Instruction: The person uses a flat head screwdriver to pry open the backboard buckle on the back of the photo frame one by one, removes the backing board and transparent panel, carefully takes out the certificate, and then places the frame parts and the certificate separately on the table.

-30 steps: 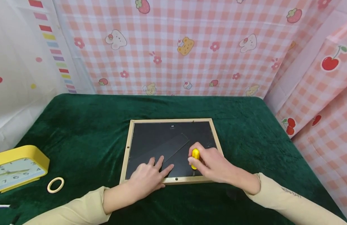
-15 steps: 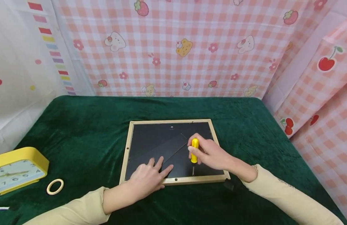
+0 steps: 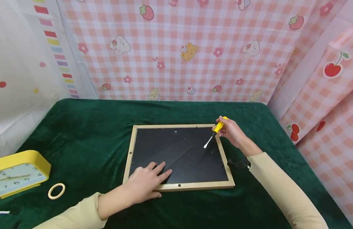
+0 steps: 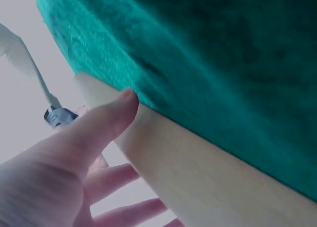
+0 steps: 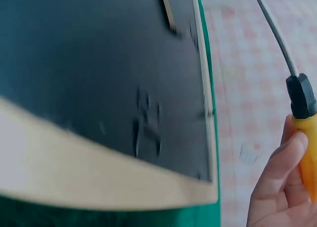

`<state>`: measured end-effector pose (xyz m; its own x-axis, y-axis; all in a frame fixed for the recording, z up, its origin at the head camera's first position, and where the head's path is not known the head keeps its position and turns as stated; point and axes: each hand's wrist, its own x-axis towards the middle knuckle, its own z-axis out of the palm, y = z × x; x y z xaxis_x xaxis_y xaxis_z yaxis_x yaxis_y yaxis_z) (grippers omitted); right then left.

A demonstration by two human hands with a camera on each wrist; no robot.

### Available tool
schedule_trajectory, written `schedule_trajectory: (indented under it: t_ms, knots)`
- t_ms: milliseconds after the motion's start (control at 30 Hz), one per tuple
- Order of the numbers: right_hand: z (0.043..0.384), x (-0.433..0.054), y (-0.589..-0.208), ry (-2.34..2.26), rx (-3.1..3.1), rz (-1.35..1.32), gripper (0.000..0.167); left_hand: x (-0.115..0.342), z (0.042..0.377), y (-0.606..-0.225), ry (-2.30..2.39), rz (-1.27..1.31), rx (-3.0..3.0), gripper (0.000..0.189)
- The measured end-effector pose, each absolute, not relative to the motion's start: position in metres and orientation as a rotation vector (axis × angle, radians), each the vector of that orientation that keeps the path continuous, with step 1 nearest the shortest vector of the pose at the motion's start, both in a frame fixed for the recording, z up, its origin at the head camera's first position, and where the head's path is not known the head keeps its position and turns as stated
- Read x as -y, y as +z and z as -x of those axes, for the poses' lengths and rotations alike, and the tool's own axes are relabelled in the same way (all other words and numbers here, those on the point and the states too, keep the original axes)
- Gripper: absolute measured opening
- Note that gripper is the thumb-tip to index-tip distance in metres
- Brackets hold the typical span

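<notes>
A picture frame (image 3: 205, 185) with a light wood border lies face down, its black backing board (image 3: 153, 143) upward and a long flap outlined on it. My left hand (image 3: 143, 184) rests on the frame's near left part, fingers spread over the backing. In the left wrist view the thumb touches the frame's wooden side (image 4: 193, 167). My right hand (image 3: 233, 133) grips a yellow-handled screwdriver (image 3: 220, 126) above the frame's right side. Its flat metal tip points down and left, apart from the backing. In the right wrist view, fingers hold the yellow handle (image 5: 308, 153).
A yellow clock (image 3: 40, 162) stands at the left, and beside it lies a pale ring (image 3: 63, 188). A white cable end (image 3: 2, 212) shows at the lower left. Dark green cloth (image 3: 93, 127) covers the table, with a pink checked curtain (image 3: 170, 76) behind.
My right hand has lifted the screwdriver from the frame's near edge and moved it up, away and to the right. The left hand has shifted slightly toward me and left.
</notes>
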<state>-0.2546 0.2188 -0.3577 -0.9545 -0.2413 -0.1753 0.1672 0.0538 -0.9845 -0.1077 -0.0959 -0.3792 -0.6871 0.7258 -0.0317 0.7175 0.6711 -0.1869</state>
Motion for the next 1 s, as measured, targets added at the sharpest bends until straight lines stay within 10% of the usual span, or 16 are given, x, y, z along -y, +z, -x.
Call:
schedule_trajectory:
  t_ms: [1000]
  knots:
    - [0.293,-0.236,-0.381,-1.774,-2.053,-0.102,0.033,0.164,0.123,-0.368,-0.362,0.741,3.224,0.090]
